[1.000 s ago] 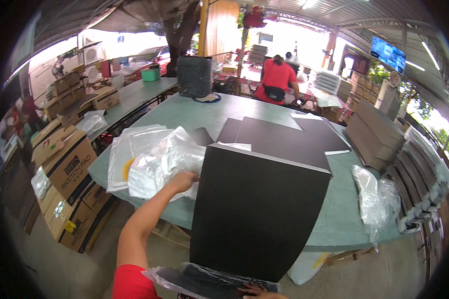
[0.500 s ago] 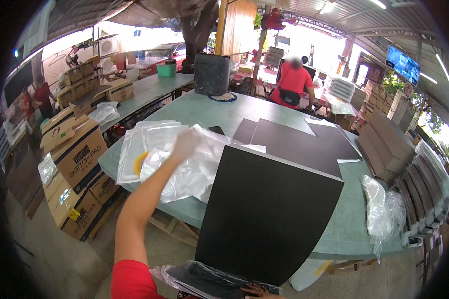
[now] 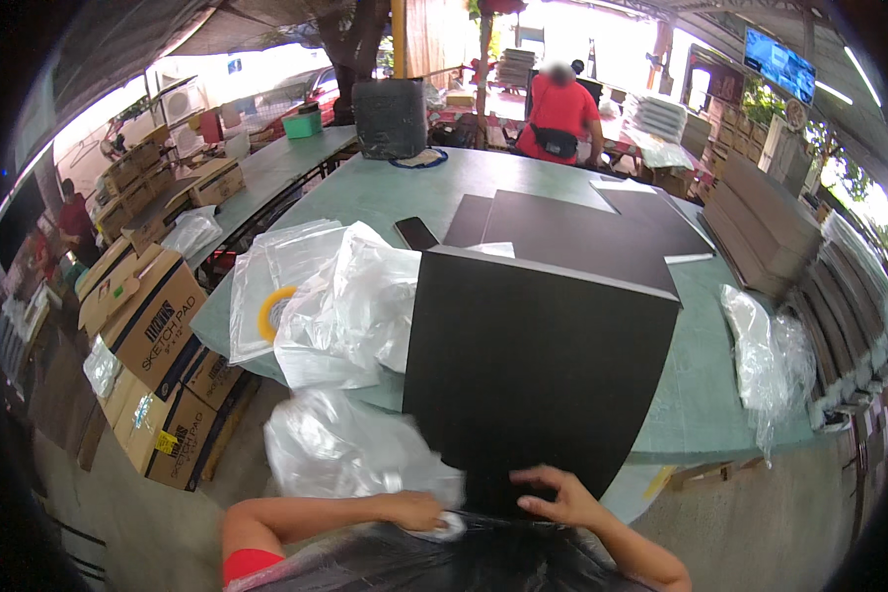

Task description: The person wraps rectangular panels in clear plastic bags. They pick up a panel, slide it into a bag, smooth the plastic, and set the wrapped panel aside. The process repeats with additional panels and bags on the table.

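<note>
A large black board or stack of sheets [image 3: 538, 365], pale along its far edge, rests on the table's near edge and slopes down toward me. My left hand [image 3: 414, 510] is closed on a clear plastic bag [image 3: 335, 444], which is blurred and spreads out left of the board. Beside the board's lower end, my right hand [image 3: 559, 496] has its fingers apart and holds nothing. Clear film [image 3: 434, 562] lies across the bottom, over something dark. On the table to the left are crumpled clear plastic bags [image 3: 355, 311] and a yellow ring [image 3: 274, 314], perhaps a tape roll.
The green table [image 3: 365, 197] carries a phone [image 3: 416, 233], more black sheets [image 3: 572, 232], a dark container [image 3: 390, 118] and loose plastic [image 3: 755, 345]. Cardboard boxes [image 3: 158, 316] are piled left; grey board stacks [image 3: 760, 222] stand right. Beyond the table is a person in red [image 3: 564, 113].
My left hand has come back from the plastic pile toward my body, bringing a clear bag. My right hand has risen into fuller view with its fingers spread. The whole view has shifted.
</note>
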`<state>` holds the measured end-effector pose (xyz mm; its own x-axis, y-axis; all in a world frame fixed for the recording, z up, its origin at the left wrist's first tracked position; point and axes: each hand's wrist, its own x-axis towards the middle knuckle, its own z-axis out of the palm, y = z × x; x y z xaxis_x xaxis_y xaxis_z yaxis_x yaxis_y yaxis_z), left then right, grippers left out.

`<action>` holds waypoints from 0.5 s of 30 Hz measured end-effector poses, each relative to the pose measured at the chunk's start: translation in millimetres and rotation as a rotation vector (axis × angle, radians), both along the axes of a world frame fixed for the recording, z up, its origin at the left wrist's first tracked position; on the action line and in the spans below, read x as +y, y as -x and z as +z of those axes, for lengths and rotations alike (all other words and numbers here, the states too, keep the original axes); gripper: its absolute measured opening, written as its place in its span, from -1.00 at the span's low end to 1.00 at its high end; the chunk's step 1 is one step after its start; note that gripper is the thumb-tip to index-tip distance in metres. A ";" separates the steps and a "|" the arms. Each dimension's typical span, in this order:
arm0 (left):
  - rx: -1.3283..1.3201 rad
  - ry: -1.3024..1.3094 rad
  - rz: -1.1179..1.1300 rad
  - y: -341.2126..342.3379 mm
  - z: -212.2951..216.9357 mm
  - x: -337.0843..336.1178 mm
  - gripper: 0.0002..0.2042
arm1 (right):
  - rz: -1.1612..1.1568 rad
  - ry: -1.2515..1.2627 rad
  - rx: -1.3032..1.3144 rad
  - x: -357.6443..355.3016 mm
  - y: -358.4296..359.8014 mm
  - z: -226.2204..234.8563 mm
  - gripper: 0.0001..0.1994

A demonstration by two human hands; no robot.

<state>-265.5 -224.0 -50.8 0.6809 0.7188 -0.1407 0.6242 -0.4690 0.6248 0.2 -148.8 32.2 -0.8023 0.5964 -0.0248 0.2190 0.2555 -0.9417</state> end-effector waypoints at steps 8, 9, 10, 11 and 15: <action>-0.055 0.172 0.164 -9.6 140.5 69.6 -0.68 | -0.186 0.020 -0.058 41.7 -12.9 31.1 -0.78; -0.043 0.268 0.241 -3.3 146.7 74.8 -0.70 | -0.200 0.405 0.187 53.5 -34.7 30.2 -0.77; -0.280 0.337 0.363 3.2 142.3 75.7 -0.71 | -0.256 0.641 0.350 57.5 -40.9 49.6 -0.71; -0.517 0.400 0.471 6.1 138.6 80.3 -0.71 | -0.223 0.973 0.790 68.2 -60.9 18.4 -0.51; -0.740 0.599 0.847 6.1 145.5 83.5 -0.70 | -0.326 0.971 0.672 50.8 -56.3 36.2 -0.06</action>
<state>-271.7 -140.5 94.8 0.0965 0.9212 -0.3770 0.0023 0.3785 0.9256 56.5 -98.0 68.4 -0.6436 0.7360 -0.2100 -0.4616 -0.5920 -0.6606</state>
